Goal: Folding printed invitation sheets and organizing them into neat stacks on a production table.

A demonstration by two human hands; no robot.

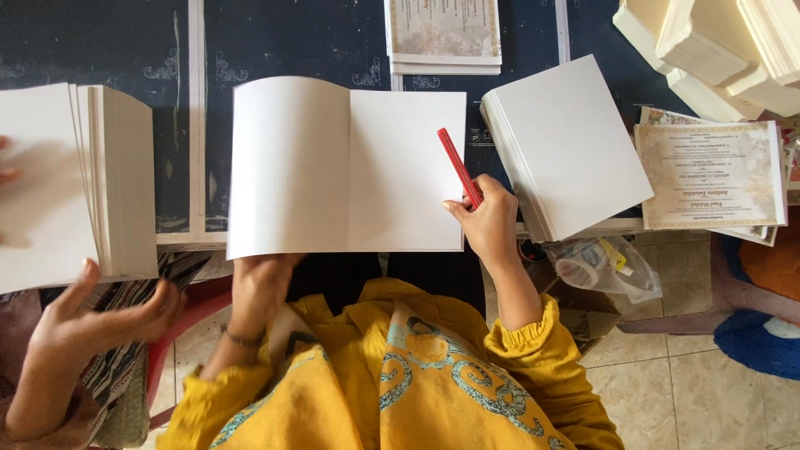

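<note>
Work goes on over a dark blue-black table top with pale scroll ornaments (283,42), set above a beige tiled floor (692,392); a blue round rug (762,342) shows at the lower right edge. In the middle lies a large white folded paper sheet (346,167), spread flat w/ its long axis running left-right and the crease running top-bottom, the left half slightly bowed up. The left hand (258,287) is under the sheet's near edge, fingers hidden by the paper, so can't tell how far it is closed. The right hand (487,221) is curled tight round a slim red plastic stick (458,167), which slants up-left from the fist, its free tip over the sheet's right half. Just right of that hand sits a tilted stack of blank white cards (575,142), and further right a cream printed card with a gold ornamental border (712,175) (its text faces away from the wearer). A similar bordered printed stack (444,33) lies at the top centre, and cream card bundles (717,50) pile at the top right. A clear plastic bag holding a tape roll (600,267) rests near the table's edge. At left, another person's hand (100,312) hovers by a thick white paper stack (83,183).
</note>
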